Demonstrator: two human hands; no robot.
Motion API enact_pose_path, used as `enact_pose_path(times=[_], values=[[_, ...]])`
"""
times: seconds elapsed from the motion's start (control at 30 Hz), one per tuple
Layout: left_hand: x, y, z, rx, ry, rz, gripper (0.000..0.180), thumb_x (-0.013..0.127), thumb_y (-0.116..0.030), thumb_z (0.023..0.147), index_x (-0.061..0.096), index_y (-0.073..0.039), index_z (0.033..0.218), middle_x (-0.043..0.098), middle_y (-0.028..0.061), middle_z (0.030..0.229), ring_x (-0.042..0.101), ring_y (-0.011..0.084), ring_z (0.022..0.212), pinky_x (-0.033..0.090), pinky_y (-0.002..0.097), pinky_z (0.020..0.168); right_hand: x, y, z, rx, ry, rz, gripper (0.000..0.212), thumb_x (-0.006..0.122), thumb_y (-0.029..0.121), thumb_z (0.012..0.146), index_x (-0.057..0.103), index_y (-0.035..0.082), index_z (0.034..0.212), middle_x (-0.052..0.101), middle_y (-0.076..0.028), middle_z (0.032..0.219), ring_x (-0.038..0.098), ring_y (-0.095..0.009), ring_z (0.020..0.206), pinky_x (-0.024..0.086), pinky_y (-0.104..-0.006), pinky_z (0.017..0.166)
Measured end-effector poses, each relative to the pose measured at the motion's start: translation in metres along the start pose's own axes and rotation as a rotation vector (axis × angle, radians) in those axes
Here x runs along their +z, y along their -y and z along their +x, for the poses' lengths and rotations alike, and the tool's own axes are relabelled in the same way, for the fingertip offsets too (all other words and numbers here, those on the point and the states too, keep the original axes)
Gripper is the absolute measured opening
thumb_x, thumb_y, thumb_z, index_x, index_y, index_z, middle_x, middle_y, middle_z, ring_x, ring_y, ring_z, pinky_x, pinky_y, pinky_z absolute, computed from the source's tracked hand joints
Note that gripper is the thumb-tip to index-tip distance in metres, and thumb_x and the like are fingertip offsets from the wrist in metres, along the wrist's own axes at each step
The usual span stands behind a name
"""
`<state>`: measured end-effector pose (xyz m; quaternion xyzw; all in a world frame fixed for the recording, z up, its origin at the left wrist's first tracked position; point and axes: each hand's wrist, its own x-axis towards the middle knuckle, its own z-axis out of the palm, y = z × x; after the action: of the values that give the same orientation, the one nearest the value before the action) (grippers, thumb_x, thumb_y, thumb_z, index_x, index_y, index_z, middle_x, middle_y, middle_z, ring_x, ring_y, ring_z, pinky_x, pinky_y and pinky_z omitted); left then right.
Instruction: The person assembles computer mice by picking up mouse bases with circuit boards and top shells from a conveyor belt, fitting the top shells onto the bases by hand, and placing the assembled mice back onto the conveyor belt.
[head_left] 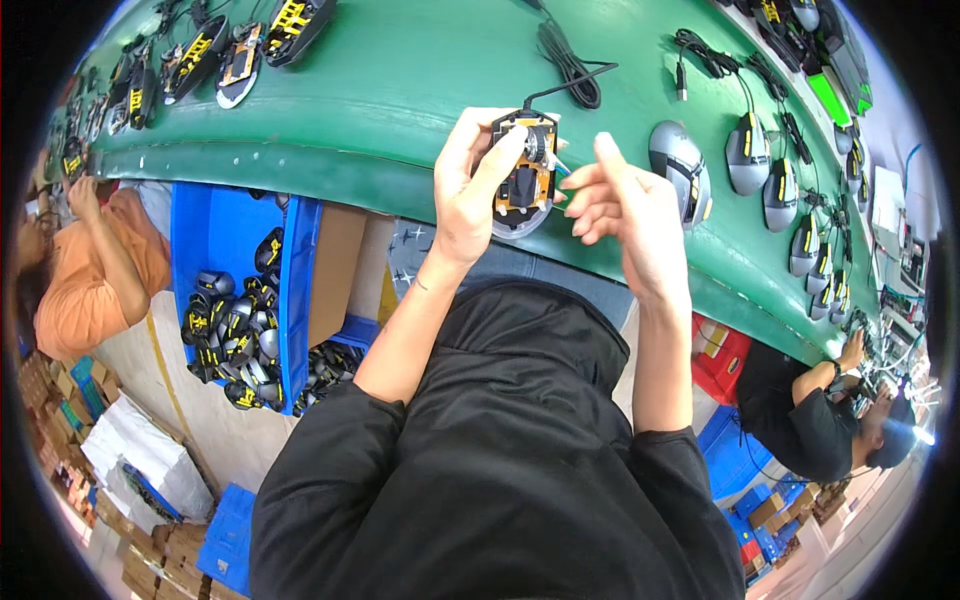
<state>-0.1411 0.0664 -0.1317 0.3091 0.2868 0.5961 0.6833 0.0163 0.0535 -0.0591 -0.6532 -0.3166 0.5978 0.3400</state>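
My left hand (468,185) is closed round a computer mouse without its top shell (522,180), thumb pressed on its orange circuit board. A scroll wheel shows near the front, and a pale base rim at the back. My right hand (635,205) is just to the right with fingers apart, its fingertips close to the board's right side. Thin light-coloured wires (562,168) show between the board and those fingertips; whether they touch cannot be made out. From the mouse's front a black cable (570,65) runs to a coiled bundle. A grey mouse top shell (680,172) lies beside my right hand.
Several assembled grey mice (748,155) with cables line the green bench (380,110) on the right. Opened mice and black-and-yellow shells (240,65) lie at the left. A blue bin (295,290) of shells stands below the bench edge. Co-workers sit at both sides.
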Motion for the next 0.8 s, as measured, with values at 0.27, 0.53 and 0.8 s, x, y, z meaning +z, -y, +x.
enact_pose_path(times=[0.27,0.53,0.8], values=[[0.001,0.0,-0.001,0.086,-0.001,0.196,0.019,0.051,-0.009,0.099,0.053,0.002,0.114,0.066,0.0167,0.113,0.064,0.0153,0.095,0.052,0.0286,0.085,0.001,-0.015,0.013,-0.019,0.048,0.248,0.027,0.075,0.021,0.087,0.071,-0.004,0.093,0.072,-0.011,0.081,0.067,-0.014,0.066,0.055,-0.0222,0.062],[0.002,-0.005,0.003,-0.054,-0.024,0.098,0.021,0.047,-0.014,0.101,0.05,0.002,0.114,0.067,0.0228,0.11,0.068,0.0224,0.096,0.056,0.0337,0.085,0.042,-0.028,0.004,-0.997,-0.463,-0.606,0.017,0.074,0.004,0.078,0.071,0.002,0.095,0.071,-0.011,0.084,0.069,-0.024,0.075,0.055,-0.0325,0.07],[-0.004,-0.006,0.005,-0.092,-0.074,-0.009,0.023,0.043,-0.016,0.099,0.05,0.002,0.11,0.064,0.0273,0.113,0.068,0.0282,0.098,0.055,0.0373,0.087,0.059,-0.043,-0.006,-1.103,-0.367,-0.904,0.034,0.07,-0.003,0.078,0.065,-0.005,0.111,0.06,-0.017,0.113,0.061,-0.031,0.098,0.053,-0.038,0.08]])
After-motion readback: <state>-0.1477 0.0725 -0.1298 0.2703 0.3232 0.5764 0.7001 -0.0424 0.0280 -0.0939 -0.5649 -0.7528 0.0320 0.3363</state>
